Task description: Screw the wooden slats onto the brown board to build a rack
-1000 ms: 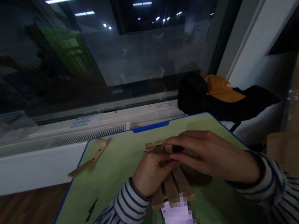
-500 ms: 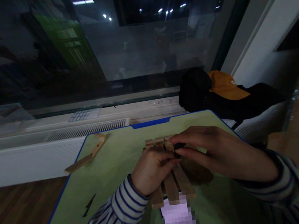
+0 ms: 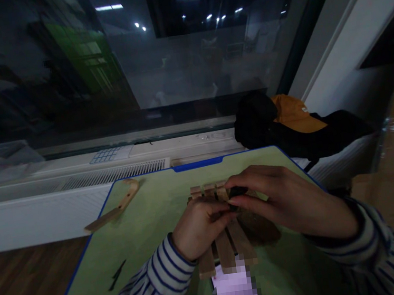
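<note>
A frame of wooden slats (image 3: 227, 246) lies on the green table (image 3: 150, 234) in front of me. My left hand (image 3: 199, 226) rests on top of the slats, its fingers curled down over them. Just right of it my right hand (image 3: 290, 203) pinches a small dark object (image 3: 237, 192) between thumb and fingertips, right above the slats. The fingertips of both hands meet there. What the dark object is I cannot make out. Both sleeves are striped.
A loose curved wooden piece (image 3: 116, 210) lies at the table's far left corner. A small black piece (image 3: 117, 274) lies near the left edge. A black bag with an orange cap (image 3: 295, 116) sits on the sill, beyond a white radiator (image 3: 46, 209) and dark window.
Both hands stay on the slats with hardly any shift; only the camera view has moved slightly.
</note>
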